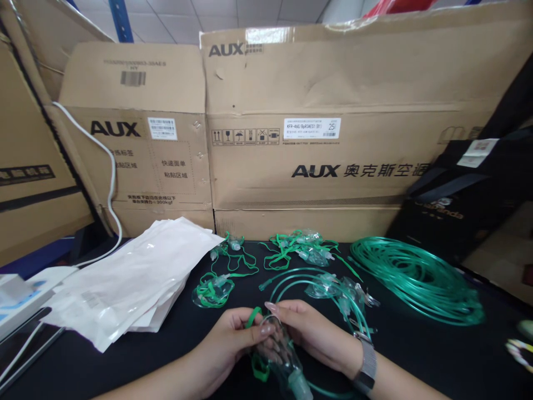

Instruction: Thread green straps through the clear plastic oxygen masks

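A clear oxygen mask is held between my two hands, low in the middle of the head view. My left hand is closed on its left edge, with the thumb on top and a green elastic strap by the fingers. My right hand pinches the mask's upper rim, the thumb beside a thin strip there. The mask's pale green connector points down toward me. Green tubing curves behind my right hand, near more clear masks. Part of the fingers is hidden behind the mask.
Another strapped mask lies left of centre, with a pile of masks farther back. Coiled green tubing sits right. White pouches and a power strip are left. Cardboard boxes and a black bag line the back.
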